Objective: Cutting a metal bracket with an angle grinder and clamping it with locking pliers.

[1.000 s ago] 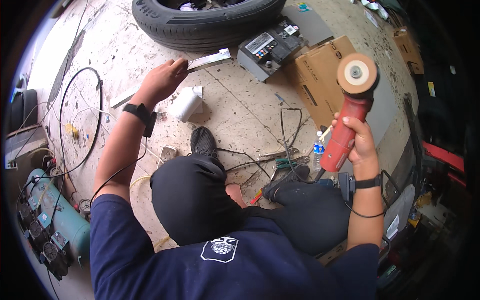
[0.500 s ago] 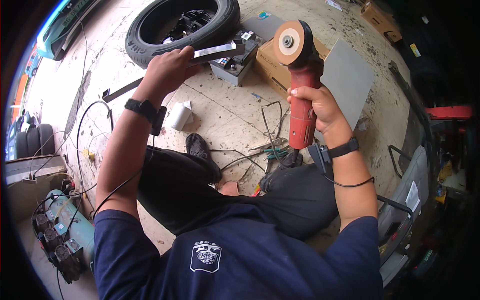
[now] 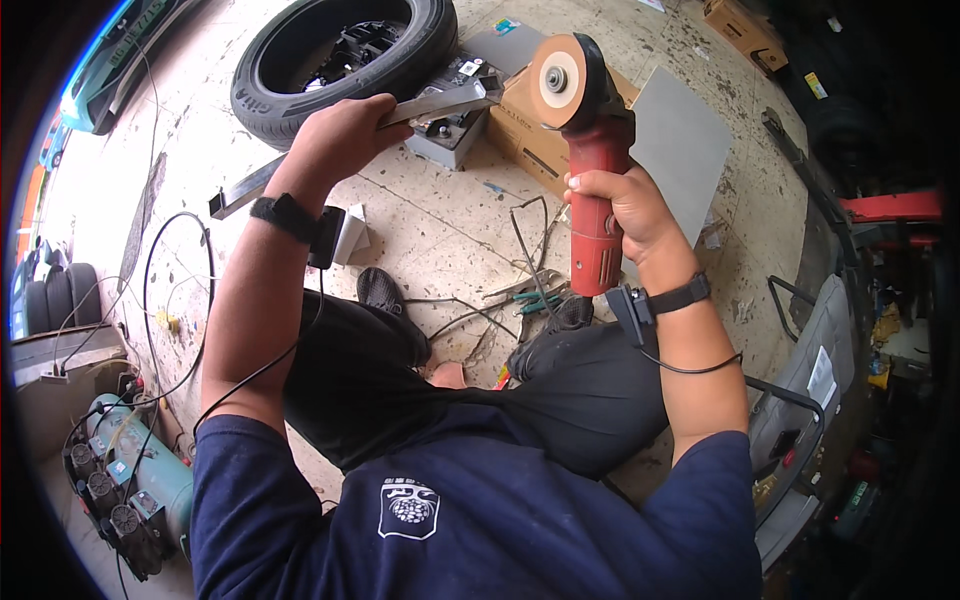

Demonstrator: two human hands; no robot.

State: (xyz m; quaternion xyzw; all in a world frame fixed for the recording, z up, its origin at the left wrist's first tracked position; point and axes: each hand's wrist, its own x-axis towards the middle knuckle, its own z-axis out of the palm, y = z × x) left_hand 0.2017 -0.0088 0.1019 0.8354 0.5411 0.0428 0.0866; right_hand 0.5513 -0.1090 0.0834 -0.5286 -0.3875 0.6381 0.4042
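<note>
My left hand (image 3: 345, 140) is closed around a square metal tube (image 3: 440, 102), which slants from lower left to upper right. The tube's middle is hidden behind the hand. In my right hand (image 3: 632, 208) a red angle grinder (image 3: 597, 210) stands upright, its body gripped with the thumb across the front. A tan disc (image 3: 558, 80) sits at the grinder's top, facing left toward the tube's far end but apart from it. I cannot tell whether the disc is spinning.
Beyond the tube lie a large tyre (image 3: 265, 110), a car battery (image 3: 445, 148) and a cardboard box (image 3: 530, 135). A grey panel (image 3: 685, 150) leans at the right. Pliers (image 3: 535, 300) and cables lie near my feet. A teal air compressor (image 3: 140, 450) stands at the lower left.
The view has shifted slightly. The tube has rolled or tilted a little in my left hand, showing more of its side. The grinder is still held upright in my right hand.
</note>
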